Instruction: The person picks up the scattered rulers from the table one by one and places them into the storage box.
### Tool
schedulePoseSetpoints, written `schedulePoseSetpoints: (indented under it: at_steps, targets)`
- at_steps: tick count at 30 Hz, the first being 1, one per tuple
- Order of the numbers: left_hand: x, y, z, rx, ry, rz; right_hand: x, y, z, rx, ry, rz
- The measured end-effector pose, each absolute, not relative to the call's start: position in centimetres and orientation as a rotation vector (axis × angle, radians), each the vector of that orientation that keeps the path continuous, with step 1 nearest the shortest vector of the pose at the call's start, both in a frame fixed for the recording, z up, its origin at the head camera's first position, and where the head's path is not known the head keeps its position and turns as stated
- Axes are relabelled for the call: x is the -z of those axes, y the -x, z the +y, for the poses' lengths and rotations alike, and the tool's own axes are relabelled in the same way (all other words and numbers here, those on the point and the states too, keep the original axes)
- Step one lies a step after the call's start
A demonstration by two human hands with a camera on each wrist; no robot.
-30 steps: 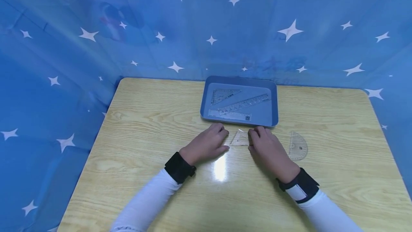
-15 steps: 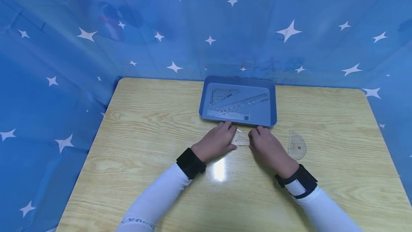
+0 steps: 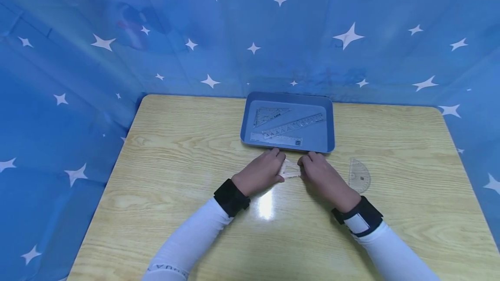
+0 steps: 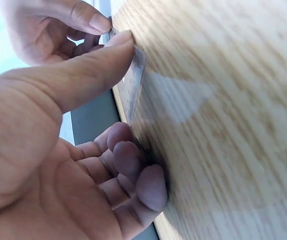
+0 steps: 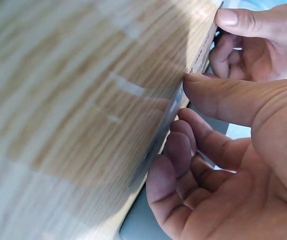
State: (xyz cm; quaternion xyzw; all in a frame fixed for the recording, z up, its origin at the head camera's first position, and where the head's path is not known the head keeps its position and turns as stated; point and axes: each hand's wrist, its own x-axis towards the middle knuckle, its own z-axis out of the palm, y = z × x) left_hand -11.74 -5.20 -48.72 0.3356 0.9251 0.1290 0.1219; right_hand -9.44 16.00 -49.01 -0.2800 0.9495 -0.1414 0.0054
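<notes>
A small clear triangle ruler (image 3: 291,169) sits between my two hands just in front of the blue tray (image 3: 331,125). My left hand (image 3: 278,168) pinches its left edge and my right hand (image 3: 304,167) pinches its right edge. In the left wrist view my left thumb (image 4: 98,65) presses the triangle ruler's edge (image 4: 135,85) with the fingers curled below; my right hand (image 4: 58,25) shows beyond. From the right wrist, my right thumb (image 5: 218,100) bears on the triangle ruler's edge (image 5: 169,120), opposite my left hand (image 5: 253,40).
The tray holds a clear set square (image 3: 269,115), a long straight ruler (image 3: 294,125) and a short ruler (image 3: 277,139). A clear protractor (image 3: 358,176) lies on the wooden table (image 3: 175,151) to the right of my right hand. Blue star-print cloth surrounds the table.
My left hand has slid right and closed in on the triangle ruler's left edge. The right hand has shifted slightly left, so the hands now stand closer together.
</notes>
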Motion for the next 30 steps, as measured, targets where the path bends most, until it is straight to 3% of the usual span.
schedulePoseSetpoints:
  at_steps: [18, 30]
  targets:
    - [48.23, 11.96, -4.92, -0.494, -0.691, 2.569, 49.2, 9.51, 15.86, 0.542, 0.803, 2.908]
    - [48.68, 11.3, -5.29, -0.598, -0.844, 2.617, 49.12, 9.31, 15.64, 0.448, 0.77, 2.966]
